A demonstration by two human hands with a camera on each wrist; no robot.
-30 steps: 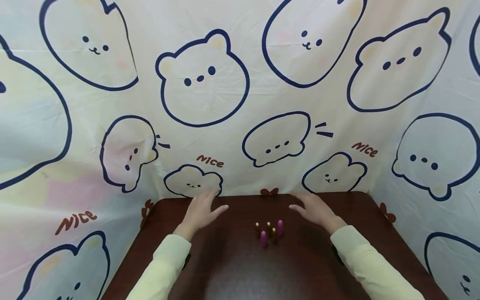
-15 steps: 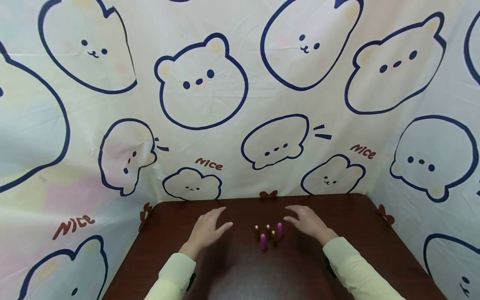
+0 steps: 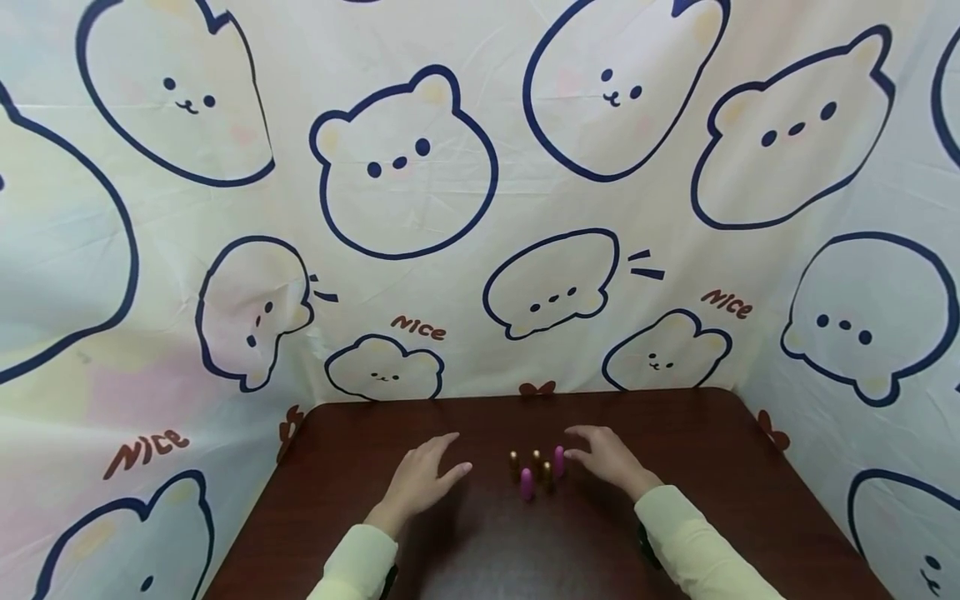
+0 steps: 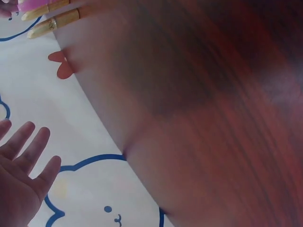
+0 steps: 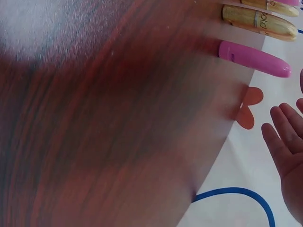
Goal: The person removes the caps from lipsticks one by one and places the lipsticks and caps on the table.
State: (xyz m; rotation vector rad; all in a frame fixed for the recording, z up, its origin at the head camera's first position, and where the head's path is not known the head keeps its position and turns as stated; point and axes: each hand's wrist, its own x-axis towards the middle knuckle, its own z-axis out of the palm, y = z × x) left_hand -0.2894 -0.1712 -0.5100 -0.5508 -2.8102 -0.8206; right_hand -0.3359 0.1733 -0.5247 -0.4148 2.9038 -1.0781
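Note:
On the dark table stand several small upright bullet-shaped tubes, like lipsticks. Two are pink: the front pink tube (image 3: 527,484) and the right pink tube (image 3: 559,462). Three gold tubes (image 3: 547,476) stand among them, with dark lettering on a gold tube (image 5: 260,22) in the right wrist view. My left hand (image 3: 418,480) hovers to the left of the group, fingers relaxed and thumb apart, touching nothing. Closest to the right pink tube is my right hand (image 3: 612,460), its fingers extended and thumb tip near that tube; contact cannot be made out from the head view. Neither hand holds anything.
The glossy brown table (image 3: 517,550) ends at a cloth backdrop (image 3: 465,292) printed with cartoon bear heads, which hangs behind and along both sides. Pale sleeves (image 3: 697,533) cover both forearms, with a dark band at each wrist.
Both hands have come down and back from the table's far edge, and moved inward toward the tubes. The tubes stay where they stood; the head view has tilted slightly.

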